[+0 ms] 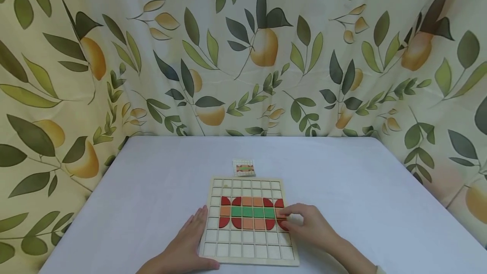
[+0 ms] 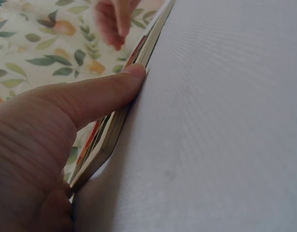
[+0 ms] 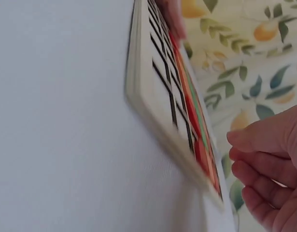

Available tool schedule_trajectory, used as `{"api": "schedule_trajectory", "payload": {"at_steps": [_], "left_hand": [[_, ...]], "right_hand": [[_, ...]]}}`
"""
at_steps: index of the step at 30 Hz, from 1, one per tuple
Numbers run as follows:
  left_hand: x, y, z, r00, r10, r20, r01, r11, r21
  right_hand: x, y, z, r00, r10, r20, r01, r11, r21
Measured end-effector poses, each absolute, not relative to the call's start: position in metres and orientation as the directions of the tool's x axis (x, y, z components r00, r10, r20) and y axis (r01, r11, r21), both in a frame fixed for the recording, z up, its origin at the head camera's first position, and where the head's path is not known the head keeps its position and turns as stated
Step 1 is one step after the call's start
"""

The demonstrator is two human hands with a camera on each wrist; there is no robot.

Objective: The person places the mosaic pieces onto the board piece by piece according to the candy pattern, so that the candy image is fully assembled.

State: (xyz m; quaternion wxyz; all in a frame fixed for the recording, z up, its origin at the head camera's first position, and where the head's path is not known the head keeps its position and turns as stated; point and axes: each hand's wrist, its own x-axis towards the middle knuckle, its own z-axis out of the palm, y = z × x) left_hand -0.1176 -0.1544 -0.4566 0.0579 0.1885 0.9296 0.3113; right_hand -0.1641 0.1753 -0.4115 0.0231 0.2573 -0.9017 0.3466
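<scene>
A square wooden grid board [image 1: 249, 261] lies on the white table. Across its middle rows, red tiles with curved edges [image 1: 236, 223], orange tiles [image 1: 247, 223] and green tiles [image 1: 247, 212] fill several cells. Straight fingers of my left hand [image 1: 186, 238] lie along the board's left edge; the thumb [image 2: 105, 94] presses against its near edge. At the right side my right hand [image 1: 310, 227] hovers by the last orange tile [image 1: 280, 213], index and thumb bent toward each other. Nothing shows between its fingertips [image 3: 237, 139] in the right wrist view.
Just beyond the board sits a small pattern card [image 1: 244, 168] with a similar coloured design. White cloth covers the table [image 1: 160, 172]. A curtain [image 1: 243, 54] printed with leaves and fruit hangs behind and at both sides.
</scene>
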Motion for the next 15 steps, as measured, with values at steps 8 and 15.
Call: {"api": "schedule_trajectory", "payload": {"at_steps": [8, 15], "left_hand": [[-0.116, -0.156, -0.457, -0.93, 0.367, -0.012, 0.284, 0.738, 0.612], [-0.117, -0.154, -0.455, -0.934, 0.356, -0.029, 0.262, 0.738, 0.622]], "right_hand": [[-0.144, 0.199, -0.416, -0.981, -0.187, 0.041, -0.167, 0.732, -0.661], [-0.136, 0.201, -0.421, -0.988, -0.135, -0.078, -0.043, 0.715, -0.698]]}}
